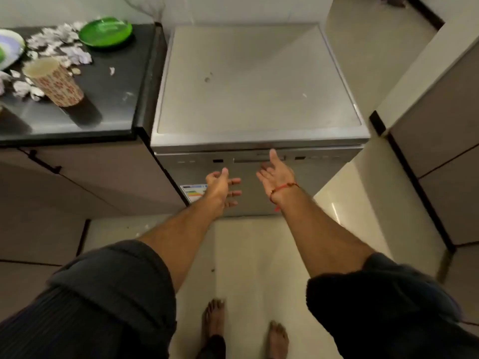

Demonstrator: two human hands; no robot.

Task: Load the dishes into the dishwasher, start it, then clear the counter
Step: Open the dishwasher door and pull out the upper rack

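Note:
A silver dishwasher (259, 99) stands in front of me with its door closed. Both my arms reach toward its front panel. My left hand (223, 186) hovers in front of the door with fingers loosely spread, holding nothing. My right hand (274, 172) is palm-up just below the door's recessed handle (259, 159), fingers relaxed and empty, a red thread round the wrist. On the black counter (116, 104) to the left sit a green plate (105, 32), a patterned paper cup (54, 81) and part of a white and purple plate (10, 46).
Crumpled foil and paper scraps (62, 40) litter the counter around the dishes. Cabinet fronts with a black handle (44, 161) run below the counter. Tall cabinets (440, 130) stand on the right. My bare feet are on the pale tiled floor (259, 255).

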